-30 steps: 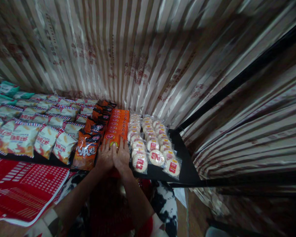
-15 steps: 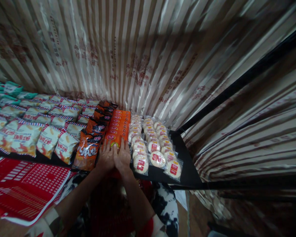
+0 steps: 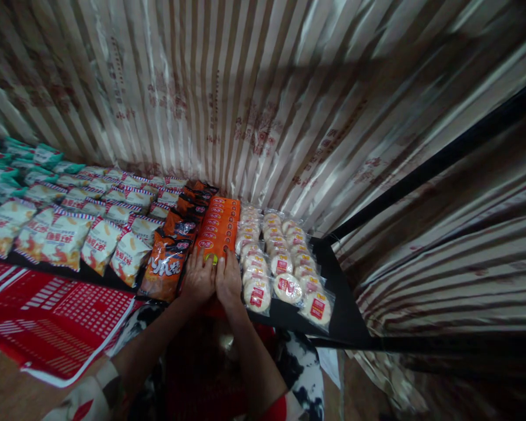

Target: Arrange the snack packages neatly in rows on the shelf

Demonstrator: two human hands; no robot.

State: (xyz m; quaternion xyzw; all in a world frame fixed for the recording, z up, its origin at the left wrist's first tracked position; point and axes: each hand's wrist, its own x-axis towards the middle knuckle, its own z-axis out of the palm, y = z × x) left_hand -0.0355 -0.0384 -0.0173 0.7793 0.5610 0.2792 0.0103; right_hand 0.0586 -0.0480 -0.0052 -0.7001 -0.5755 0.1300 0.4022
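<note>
In the head view, the left hand (image 3: 199, 279) and right hand (image 3: 228, 279) lie flat side by side, fingers spread and grasping nothing, pressed on the near end of the orange packs (image 3: 218, 228). That row sits on the black shelf (image 3: 339, 304) with its long axis running straight away from the hands toward the striped curtain (image 3: 254, 99), both hands equally near. Chip bags (image 3: 169, 260) touch the row on its left and wrapped round cakes (image 3: 284, 269) lie just beside it on its right.
</note>
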